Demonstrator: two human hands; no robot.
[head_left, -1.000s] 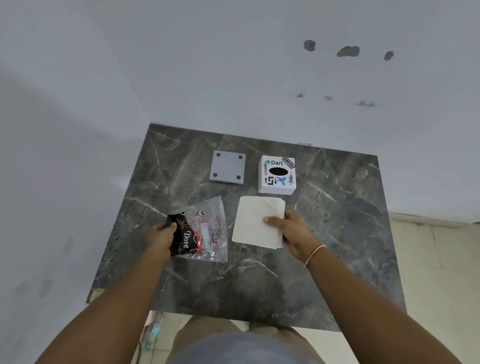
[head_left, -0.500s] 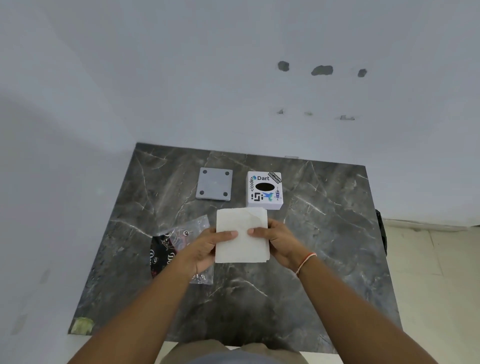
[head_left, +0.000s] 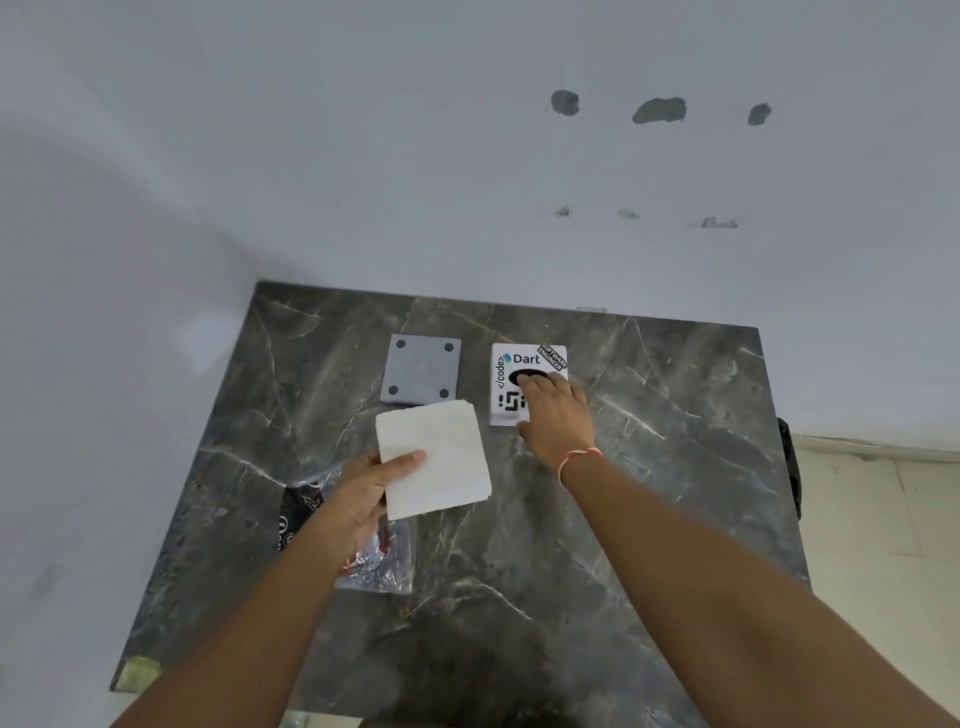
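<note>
I am holding a white paper napkin (head_left: 434, 460) in my left grip (head_left: 363, 496). My thumb is pressing on top near its left edge and my other fingers are hiding under it, so this grip is pinching the napkin. The napkin is sitting over the counter (head_left: 649, 457), in front of me, between a clear bag (head_left: 376, 569) and a white box (head_left: 519, 361).

The napkin is folded flat and is almost square. Its slightly longer sides are running away from me and leaning a little to the left. Its far edge is hiding the near edge of a grey plate (head_left: 422, 371).

The napkin is looking soft and a bit bumpy. The grey plate is smooth and square, with four dark dots. The bag is crinkly. The counter is dark shiny stone with white lines.

My right grip (head_left: 558, 421) is lying spread on the sticker-covered box, with its fingertips at the black oval.
</note>
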